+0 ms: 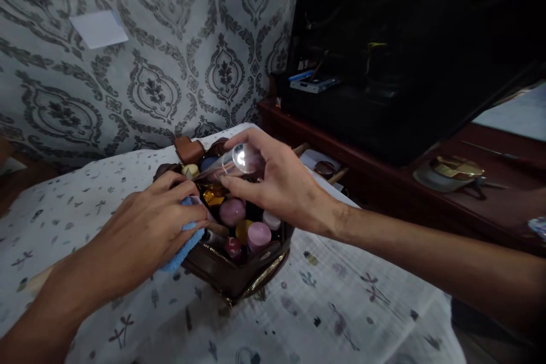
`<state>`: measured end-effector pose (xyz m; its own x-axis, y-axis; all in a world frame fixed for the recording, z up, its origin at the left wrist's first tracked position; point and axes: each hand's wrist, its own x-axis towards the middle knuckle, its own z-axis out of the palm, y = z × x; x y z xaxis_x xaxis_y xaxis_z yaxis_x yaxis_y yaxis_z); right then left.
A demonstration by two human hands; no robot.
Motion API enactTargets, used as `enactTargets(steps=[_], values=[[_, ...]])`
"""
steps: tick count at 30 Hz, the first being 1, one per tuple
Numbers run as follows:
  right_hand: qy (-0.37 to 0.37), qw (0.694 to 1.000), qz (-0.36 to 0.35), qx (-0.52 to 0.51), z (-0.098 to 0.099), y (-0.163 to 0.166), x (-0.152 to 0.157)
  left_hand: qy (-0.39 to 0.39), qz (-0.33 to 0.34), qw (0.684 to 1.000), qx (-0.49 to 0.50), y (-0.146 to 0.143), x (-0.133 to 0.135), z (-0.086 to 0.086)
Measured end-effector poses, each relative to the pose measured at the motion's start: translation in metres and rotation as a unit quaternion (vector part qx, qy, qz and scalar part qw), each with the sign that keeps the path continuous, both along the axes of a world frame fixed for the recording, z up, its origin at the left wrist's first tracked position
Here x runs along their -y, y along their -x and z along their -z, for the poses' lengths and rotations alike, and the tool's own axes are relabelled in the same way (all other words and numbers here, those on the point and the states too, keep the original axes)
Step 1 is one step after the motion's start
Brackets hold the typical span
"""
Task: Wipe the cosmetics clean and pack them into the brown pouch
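A brown zippered bag stands open on the bed, packed with small cosmetic items. My right hand grips a bottle with a shiny, clear rounded end, tilted over the bag's far side. My left hand is closed on a light blue cloth at the bag's left side; its fingertips are partly hidden. Inside the bag show a round mauve item, a pink-lidded container, a small red item and a gold-coloured item.
A white printed sheet covers the surface under the bag. Behind it rises a patterned wall. To the right, a dark red wooden cabinet carries a large black screen and a gold-lidded jar. An open drawer sits beside the bed.
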<state>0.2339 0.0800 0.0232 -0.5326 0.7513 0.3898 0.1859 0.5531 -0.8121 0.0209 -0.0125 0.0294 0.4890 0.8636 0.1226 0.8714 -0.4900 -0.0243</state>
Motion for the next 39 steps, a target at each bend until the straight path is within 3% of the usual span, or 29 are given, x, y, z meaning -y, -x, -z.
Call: enactTargets(steps=[4, 10, 15, 21, 26, 32, 39], values=[[-0.038, 0.999, 0.026, 0.011, -0.005, 0.0, -0.008, -0.004, 0.002, 1.0, -0.002, 0.0, 0.0, 0.0], [-0.04, 0.998, -0.029, 0.031, 0.004, 0.008, -0.018, -0.001, -0.012, 1.0, -0.009, -0.001, 0.0, -0.001], [-0.111, 0.982, -0.062, 0.138, 0.001, 0.017, -0.018, -0.009, -0.019, 1.0, -0.008, -0.002, 0.0, 0.0], [-0.174, 0.933, -0.059, 0.31, -0.007, 0.039, -0.026, -0.009, -0.018, 1.0, -0.002, -0.001, -0.002, 0.002], [-0.17, 0.877, -0.088, 0.44, -0.017, 0.051, -0.026, -0.008, -0.024, 1.0, -0.011, -0.003, -0.001, 0.002], [-0.211, 0.82, -0.1, 0.522, -0.023, 0.055, -0.028, -0.008, -0.026, 0.999, -0.018, -0.002, 0.001, 0.002], [-0.278, 0.787, -0.119, 0.538, -0.016, 0.06, -0.03, 0.006, -0.018, 1.0, -0.012, 0.001, -0.003, 0.004]])
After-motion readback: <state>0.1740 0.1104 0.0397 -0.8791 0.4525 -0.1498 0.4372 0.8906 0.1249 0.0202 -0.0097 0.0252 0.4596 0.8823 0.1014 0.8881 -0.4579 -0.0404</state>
